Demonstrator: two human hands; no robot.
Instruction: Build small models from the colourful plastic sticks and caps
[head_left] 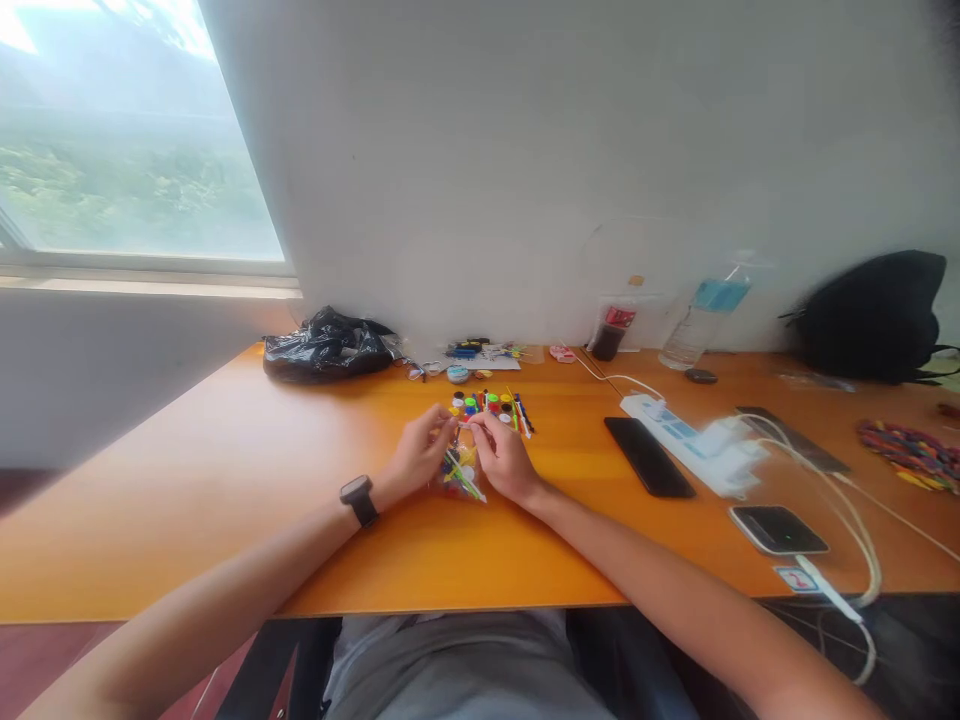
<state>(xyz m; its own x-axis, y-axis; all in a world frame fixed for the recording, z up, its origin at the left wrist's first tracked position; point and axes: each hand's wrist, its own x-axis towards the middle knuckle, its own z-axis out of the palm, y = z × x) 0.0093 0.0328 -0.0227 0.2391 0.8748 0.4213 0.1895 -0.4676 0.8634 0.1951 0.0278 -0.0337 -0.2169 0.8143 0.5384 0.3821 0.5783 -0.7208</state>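
Observation:
A small clear plastic bag [463, 476] with colourful plastic pieces inside hangs low over the wooden table [315, 560]. Its top edge is pinched on the left by my left hand [420, 445], which wears a black watch [359, 499] at the wrist. On the other side, the fingers of my right hand [504, 455] close on the same top edge. Yellow, white and green pieces show through the bag. Just beyond my fingers lies a group of loose coloured caps and sticks [495, 405], partly hidden by my hands.
A black plastic bag [326, 345] sits back left. Small packets and parts [487, 355] lie by the wall. To the right are a phone [649, 457], a white power strip [690, 440] with cables, a charging pad [778, 530], a water bottle [694, 325] and a black backpack [874, 315].

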